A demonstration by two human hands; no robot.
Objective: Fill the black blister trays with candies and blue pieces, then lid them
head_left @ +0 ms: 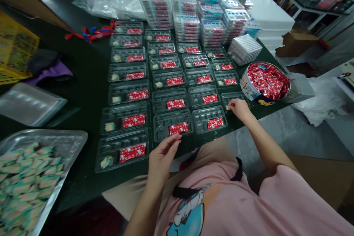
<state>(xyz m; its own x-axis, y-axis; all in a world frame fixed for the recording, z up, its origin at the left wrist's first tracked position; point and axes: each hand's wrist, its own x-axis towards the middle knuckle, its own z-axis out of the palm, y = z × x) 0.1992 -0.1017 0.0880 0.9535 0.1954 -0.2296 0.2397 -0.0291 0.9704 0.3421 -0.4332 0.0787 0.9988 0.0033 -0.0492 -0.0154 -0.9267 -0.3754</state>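
Observation:
My right hand (240,110) is closed in a pinch at the near right clear plastic tray (233,97). A small pale piece (227,107) shows at its fingertips, over the left end of that tray. My left hand (163,156) is at the table's front edge, thumb and fingers drawn together beside a red dotted packet (178,128) in another tray (159,127). Whether anything is between those fingers I cannot make out. Several trays lie in columns, each with a red packet in view; many also hold a pale greenish piece (106,161) at the left end.
A metal tray (80,138) of striped green pieces stands at the near left. A round tin (249,90) full of red packets (268,81) sits at the right. Stacks of filled trays (187,25), clear plastic bags (116,4) and a yellow basket (20,44) stand farther back.

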